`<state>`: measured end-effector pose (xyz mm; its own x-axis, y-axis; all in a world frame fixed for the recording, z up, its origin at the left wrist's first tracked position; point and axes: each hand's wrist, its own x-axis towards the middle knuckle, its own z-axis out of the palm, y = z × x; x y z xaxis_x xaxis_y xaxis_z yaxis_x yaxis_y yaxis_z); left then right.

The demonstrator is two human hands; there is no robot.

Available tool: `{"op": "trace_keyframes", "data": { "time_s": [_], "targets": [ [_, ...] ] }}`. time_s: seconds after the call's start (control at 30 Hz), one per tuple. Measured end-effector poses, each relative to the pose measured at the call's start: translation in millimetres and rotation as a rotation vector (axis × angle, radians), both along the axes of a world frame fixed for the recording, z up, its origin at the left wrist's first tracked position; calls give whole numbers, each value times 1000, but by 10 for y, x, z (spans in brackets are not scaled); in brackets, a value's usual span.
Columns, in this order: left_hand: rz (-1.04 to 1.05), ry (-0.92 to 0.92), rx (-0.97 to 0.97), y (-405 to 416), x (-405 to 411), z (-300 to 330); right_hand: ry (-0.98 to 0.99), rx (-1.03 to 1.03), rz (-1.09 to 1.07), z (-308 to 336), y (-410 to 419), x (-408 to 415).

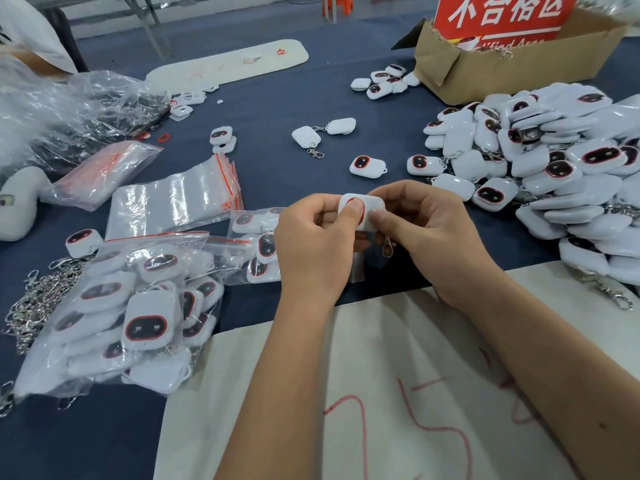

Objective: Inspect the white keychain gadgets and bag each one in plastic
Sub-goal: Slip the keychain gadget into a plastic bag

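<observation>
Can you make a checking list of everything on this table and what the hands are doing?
Surface: dark blue table cloth, with white paper marked in red at the near edge.
Job's things: white keychain gadget held up; unbagged pile at right; bagged gadgets at left; empty zip bags.
Clutter: loose metal clasps; cardboard box with red sign.
Grippers: left hand and right hand both pinch the gadget.
Cables: nothing seen.
Surroundings: another person's sleeve far left.

Both hands, left hand (313, 237) and right hand (424, 233), pinch one white gadget (367, 210) (clasp dangling below), left of the gadget heap (554, 168).
</observation>
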<state>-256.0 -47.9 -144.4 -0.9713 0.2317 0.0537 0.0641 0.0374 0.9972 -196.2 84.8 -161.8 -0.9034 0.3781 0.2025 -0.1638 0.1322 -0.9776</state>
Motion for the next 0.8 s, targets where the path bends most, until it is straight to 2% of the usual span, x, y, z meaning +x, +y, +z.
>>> {"op": "trace_keyframes", "data": {
  "time_s": [0.2,0.37,0.53,0.8],
  "targets": [
    [46,177,-164,46,41,-10,-31,-2,-136,-11,23,-8],
    [189,362,-429,0,26,-42,-42,-73,-259,-3,44,-19],
    [143,394,-571,25,58,-37,-55,-88,-293,-4,41,-29],
    [115,389,-602,9,78,-10,-76,-52,-312,-9,37,-29]
  ]
}}
